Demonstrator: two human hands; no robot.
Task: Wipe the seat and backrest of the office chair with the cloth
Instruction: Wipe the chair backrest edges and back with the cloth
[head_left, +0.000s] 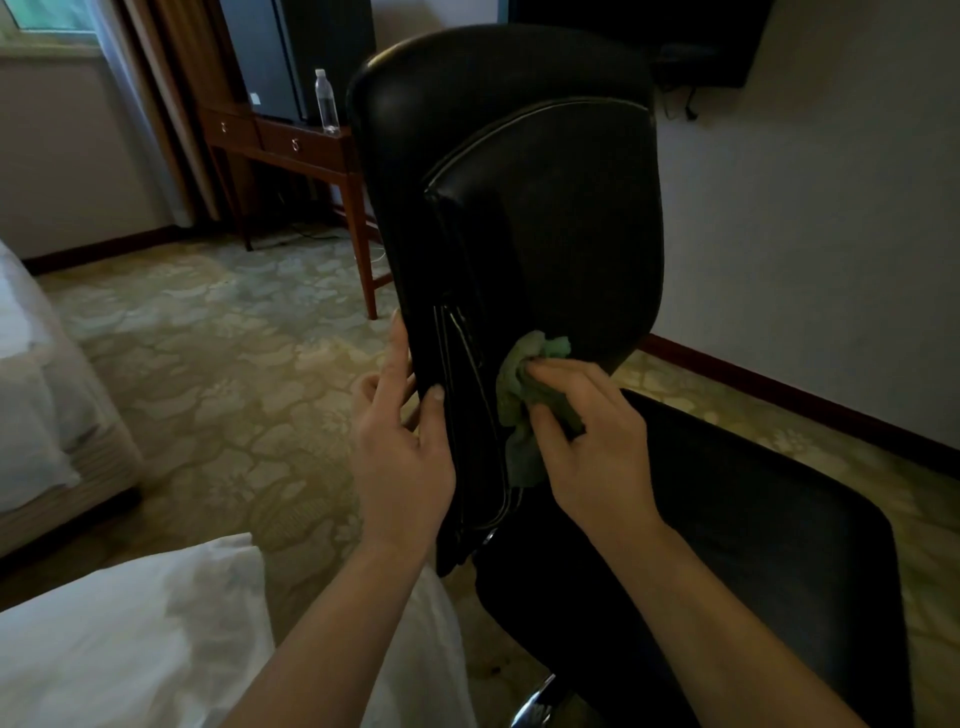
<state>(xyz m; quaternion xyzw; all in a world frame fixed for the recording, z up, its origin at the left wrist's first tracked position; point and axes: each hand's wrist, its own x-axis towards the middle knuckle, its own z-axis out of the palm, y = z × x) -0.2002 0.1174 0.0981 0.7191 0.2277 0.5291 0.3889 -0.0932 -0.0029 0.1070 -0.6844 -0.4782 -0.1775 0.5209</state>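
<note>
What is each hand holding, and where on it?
The left hand grips the backrest by its side edge; the right hand holds the green cloth around its middle.

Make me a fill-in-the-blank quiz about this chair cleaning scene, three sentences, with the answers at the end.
1. The right hand holds a ___ cloth against the lower backrest.
2. The ___ hand grips the backrest's side edge.
3. On the wooden desk behind the chair stands a clear plastic ___.
Missing words: green; left; bottle.
</note>
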